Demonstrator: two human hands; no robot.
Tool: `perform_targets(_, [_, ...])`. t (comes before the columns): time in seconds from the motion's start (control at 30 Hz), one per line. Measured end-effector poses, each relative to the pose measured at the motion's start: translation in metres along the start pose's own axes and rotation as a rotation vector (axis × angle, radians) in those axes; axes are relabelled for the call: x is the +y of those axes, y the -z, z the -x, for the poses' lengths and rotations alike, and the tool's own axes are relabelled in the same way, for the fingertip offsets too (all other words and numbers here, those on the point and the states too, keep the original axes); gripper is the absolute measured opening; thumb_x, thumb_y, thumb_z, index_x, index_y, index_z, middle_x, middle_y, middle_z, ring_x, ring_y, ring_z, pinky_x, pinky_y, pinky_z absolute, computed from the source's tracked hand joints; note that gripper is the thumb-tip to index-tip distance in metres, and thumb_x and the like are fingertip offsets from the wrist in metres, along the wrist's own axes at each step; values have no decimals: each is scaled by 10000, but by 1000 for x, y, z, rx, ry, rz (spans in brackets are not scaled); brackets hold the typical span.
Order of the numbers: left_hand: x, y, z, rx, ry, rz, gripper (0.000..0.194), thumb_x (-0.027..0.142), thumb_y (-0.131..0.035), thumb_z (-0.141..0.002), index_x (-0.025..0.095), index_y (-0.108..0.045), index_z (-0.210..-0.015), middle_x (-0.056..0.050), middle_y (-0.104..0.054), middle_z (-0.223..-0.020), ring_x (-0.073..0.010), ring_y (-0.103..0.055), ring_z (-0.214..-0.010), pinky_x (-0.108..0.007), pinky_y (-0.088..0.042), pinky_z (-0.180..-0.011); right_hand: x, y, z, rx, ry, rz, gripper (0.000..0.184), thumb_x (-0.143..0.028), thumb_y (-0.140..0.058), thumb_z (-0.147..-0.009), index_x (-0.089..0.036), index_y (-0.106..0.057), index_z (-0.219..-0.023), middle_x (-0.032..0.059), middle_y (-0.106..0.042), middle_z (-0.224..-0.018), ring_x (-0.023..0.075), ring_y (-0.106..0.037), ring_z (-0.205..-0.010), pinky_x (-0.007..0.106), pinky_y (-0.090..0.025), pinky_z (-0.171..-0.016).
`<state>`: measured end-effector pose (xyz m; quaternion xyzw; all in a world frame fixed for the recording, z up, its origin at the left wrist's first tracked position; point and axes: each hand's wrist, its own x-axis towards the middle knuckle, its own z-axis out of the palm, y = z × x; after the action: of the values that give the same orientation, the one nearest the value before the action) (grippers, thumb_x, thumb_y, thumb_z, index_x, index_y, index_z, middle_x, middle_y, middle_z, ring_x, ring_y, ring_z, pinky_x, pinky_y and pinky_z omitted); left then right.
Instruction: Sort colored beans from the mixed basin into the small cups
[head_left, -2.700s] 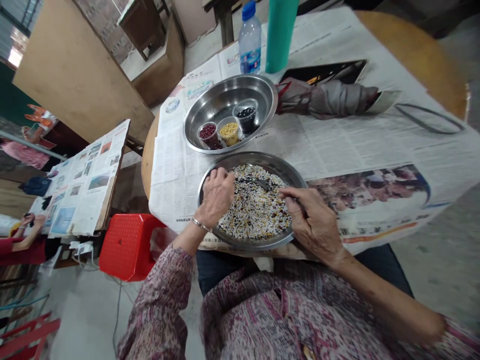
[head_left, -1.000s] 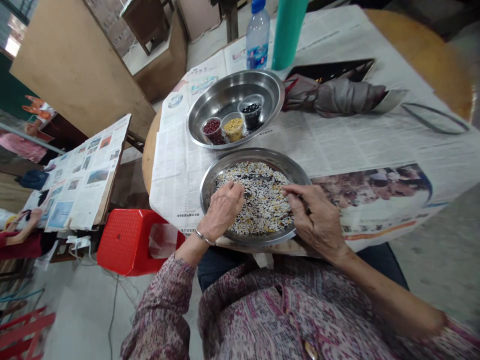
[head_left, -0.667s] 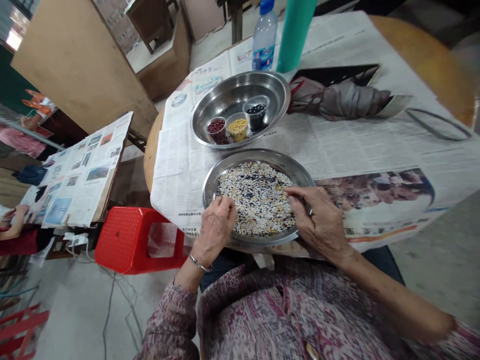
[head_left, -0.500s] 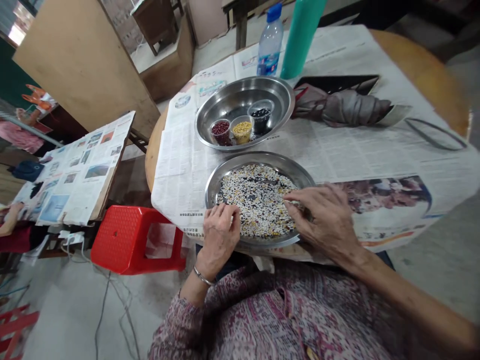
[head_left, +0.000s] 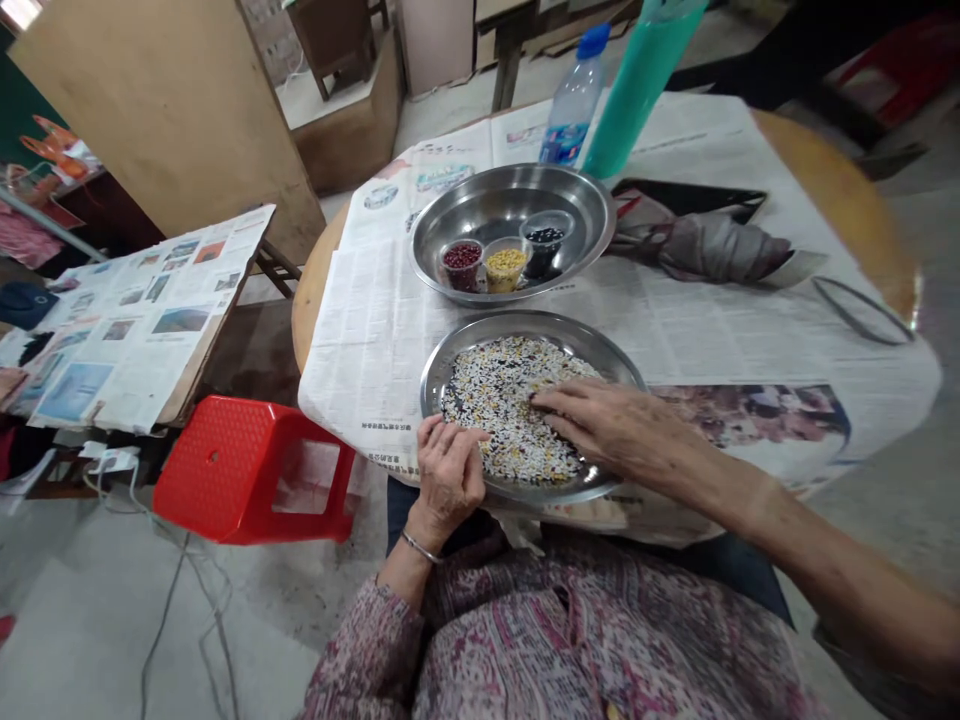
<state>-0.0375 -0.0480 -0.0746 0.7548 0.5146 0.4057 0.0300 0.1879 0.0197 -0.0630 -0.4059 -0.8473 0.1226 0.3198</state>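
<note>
A round steel dish (head_left: 626,365) lies near the table edge with mixed white, yellow and black grains (head_left: 502,400) spread over its bottom. My left hand (head_left: 450,465) is at its near left rim, fingers curled over the edge and closed on it. My right hand (head_left: 592,425) reaches in from the right. Its fingers are stretched out, their tips down among the grains, thumb a little apart. Behind stands a larger steel basin (head_left: 450,215) with clear cups of dark red beans (head_left: 462,262), yellow beans (head_left: 505,265) and black beans (head_left: 545,240).
Newspaper (head_left: 360,350) covers the round table. A blue-capped water bottle (head_left: 574,100), a green bottle (head_left: 637,95) and a folded grey umbrella (head_left: 720,250) lie or stand beyond the basin. A red stool (head_left: 217,470) and a newspaper-covered table (head_left: 150,320) are at left.
My right hand has moved left and further in over the grains, from the dish's right side. My left hand stays at the rim. The whole view has shifted slightly.
</note>
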Motion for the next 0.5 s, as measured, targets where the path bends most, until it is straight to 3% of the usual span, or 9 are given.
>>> perform_targets(0.1, [0, -1, 1, 13, 12, 14, 229, 131, -416, -951, 215, -626, -990, -27, -717, -872, -161, -662, -858, -411, -456, -1003, -17, -4, -8, -93, 115, 9, 216, -284, -531, -956, -254, -700, -1088, 78, -710, -1060, 247, -648, -993, 417, -539, -837])
perform_targets(0.27, [-1, -2, 3, 84, 31, 42, 222, 143, -372, -989, 202, -582, -1033, -58, -690, -905, -177, -642, -867, -393, -488, -910, -48, -19, -11, -312, 329, -53, 182, -199, -575, -921, -274, -716, -1007, 60, -696, -1138, 232, -605, -1046, 433, -526, -889])
perform_targets(0.37, [0, -2, 3, 89, 38, 64, 212, 136, -372, -992, 200, -571, -1031, -59, -677, -901, -176, -627, -855, -379, -486, -878, -38, -25, -15, -304, 316, -31, 162, -190, -578, -917, -270, -719, -930, 53, -697, -999, 215, -604, -942, 390, -523, -816])
perform_targets(0.5, [0, -3, 3, 114, 15, 76, 202, 114, -395, -978, 201, -571, -1025, -47, -673, -884, -171, -629, -840, -372, -484, -873, -1, -20, -18, -153, 179, 11, 176, -218, -544, -936, -256, -715, -915, 63, -688, -954, 224, -616, -922, 398, -531, -812])
